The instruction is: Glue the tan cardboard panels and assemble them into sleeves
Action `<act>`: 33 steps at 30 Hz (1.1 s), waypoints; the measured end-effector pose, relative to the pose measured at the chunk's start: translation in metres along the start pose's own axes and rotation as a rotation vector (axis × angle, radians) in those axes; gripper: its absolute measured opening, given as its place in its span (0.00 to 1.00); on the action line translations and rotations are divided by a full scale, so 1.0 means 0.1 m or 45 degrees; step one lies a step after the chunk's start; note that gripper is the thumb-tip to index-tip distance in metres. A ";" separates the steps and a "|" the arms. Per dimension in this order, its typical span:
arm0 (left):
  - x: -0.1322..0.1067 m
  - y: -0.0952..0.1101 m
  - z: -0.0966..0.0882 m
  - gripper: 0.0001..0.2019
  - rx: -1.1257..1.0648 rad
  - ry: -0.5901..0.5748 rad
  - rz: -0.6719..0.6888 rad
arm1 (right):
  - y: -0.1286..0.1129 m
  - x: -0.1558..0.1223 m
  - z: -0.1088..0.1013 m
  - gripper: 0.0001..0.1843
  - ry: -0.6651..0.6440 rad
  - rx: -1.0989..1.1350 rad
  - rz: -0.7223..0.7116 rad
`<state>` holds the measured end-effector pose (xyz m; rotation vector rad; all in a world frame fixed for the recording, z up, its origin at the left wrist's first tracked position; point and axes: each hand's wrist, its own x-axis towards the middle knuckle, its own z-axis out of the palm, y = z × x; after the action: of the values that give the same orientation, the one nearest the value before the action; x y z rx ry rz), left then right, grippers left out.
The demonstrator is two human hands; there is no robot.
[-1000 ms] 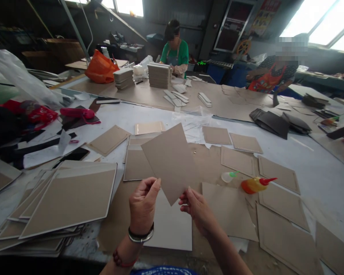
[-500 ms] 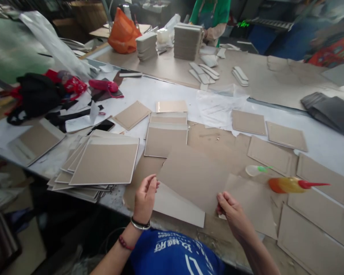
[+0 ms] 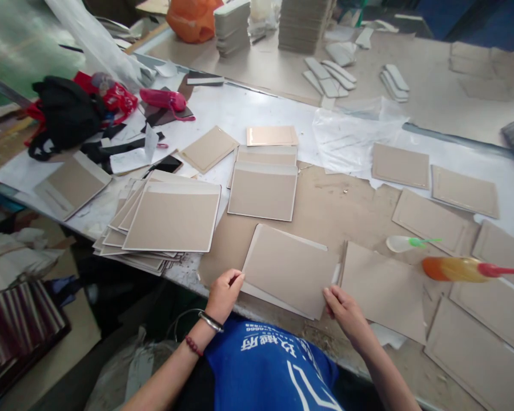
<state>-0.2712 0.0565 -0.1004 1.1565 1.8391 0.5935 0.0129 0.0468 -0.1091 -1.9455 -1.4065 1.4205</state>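
Observation:
My left hand (image 3: 225, 292) pinches the left edge of a grey-brown cardboard sheet (image 3: 289, 269) near its lower corner. At its opposite side, my right hand (image 3: 343, 308) has thumb and fingers closed on the lower right corner. The sheet lies low over a pale-edged board (image 3: 261, 295), slightly askew, so strips of the board show along the bottom and right. Whether the two touch all over I cannot tell. Right of my right hand is another plain cardboard sheet (image 3: 381, 288).
A fanned stack of pale-edged boards (image 3: 171, 220) stands left, with overlapping boards (image 3: 261, 194) behind the sheet. An amber squeeze bottle (image 3: 454, 269) and a small green-tipped bottle (image 3: 400, 244) lie right, among several panels (image 3: 475, 354). Plastic film (image 3: 355, 134) lies farther back.
The cardboard sheet has come down and turned to line up more closely with the board beneath, covering most of it. My left hand has closed on its edge. The view has tilted downward.

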 end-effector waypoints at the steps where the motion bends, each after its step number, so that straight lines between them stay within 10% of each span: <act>1: 0.00 -0.02 -0.01 0.13 0.042 -0.007 -0.008 | 0.00 0.01 0.01 0.23 0.018 -0.042 -0.017; 33: 0.05 -0.14 -0.01 0.15 0.260 -0.168 -0.093 | 0.18 0.03 0.32 0.11 0.139 -0.555 0.094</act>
<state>-0.2792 0.0545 -0.1124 1.2250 1.8508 0.2853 -0.0060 0.0329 -0.1377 -2.3178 -1.7173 1.0804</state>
